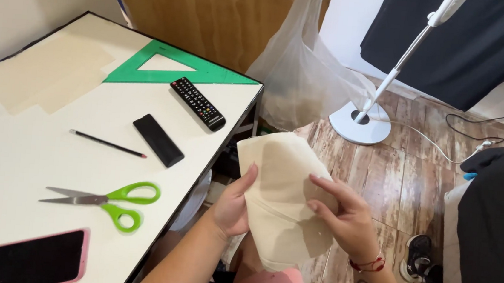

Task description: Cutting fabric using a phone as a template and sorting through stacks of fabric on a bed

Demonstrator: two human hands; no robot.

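Off the right edge of the white bench (17, 159), over the wood-look floor (393, 176), a folded piece of cream fabric (282, 180) is held up in the air between both hands, roughly over the lap.

On the bench itself, going big to small: flat cream sheets (42, 71) at the far corner, a green set square (174, 69), a phone in a pink case (30, 259) at the near edge, green-handled scissors (106, 199), a black remote (198, 102), a small black slab (157, 140) and a pencil (108, 143). A floor fan's base (359, 121) and a clear plastic bag (305, 74) sit further back.

Left hand (234, 206) is wrapped around the fabric's left edge, thumb lying on the front face. Right hand (348, 218) pinches the right side, fingers (327, 189) spread across the front.

Looks to me like the piece is being folded or lined up. If so, I'd say match the edges before pressing any crease, keep the thumbs close to the fold line so the layers don't slide, and honestly lay it flat on the bench, because floppy fabric skews easily in mid-air.
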